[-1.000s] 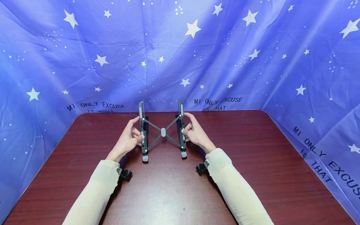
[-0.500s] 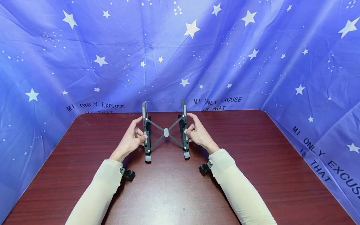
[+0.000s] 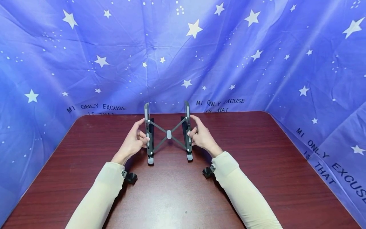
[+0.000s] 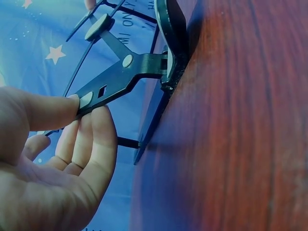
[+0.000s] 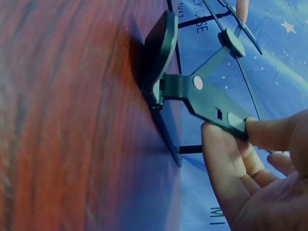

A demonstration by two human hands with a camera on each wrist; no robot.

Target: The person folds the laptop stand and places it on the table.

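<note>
Nearest, a cream cloth left sleeve [image 3: 94,197] and a matching right sleeve [image 3: 243,194] slant forward over the table toward a dark grey, metal-looking folding stand [image 3: 169,134], whose two long side rails are joined by an X-shaped brace with a pale oval hub. At each cuff, on the near side of the stand, sits a small black wrist-worn camera, the left camera [image 3: 131,177] and the right camera [image 3: 208,172]. A glossy, dark reddish-brown, wood-grained table [image 3: 171,197] spreads in front of, beneath and behind the stand.

The stand rests on the table, and two short black feet, a left foot [image 3: 150,161] and a right foot [image 3: 190,157], each with a grey pad, jut from its near end. The bare left hand [image 3: 132,141], at the stand's left side, pinches the left rail: the thumb presses on a pale pad and fingers lie against the underside. The bare right hand [image 3: 201,135], at the stand's right side, mirrors it on the right rail. Each index finger reaches farther along the outer side of its rail.

Farthest, behind the stand and out to both sides of it, hangs a creased blue-violet fabric curtain [image 3: 171,41] printed with white stars, dots and black lettering.
</note>
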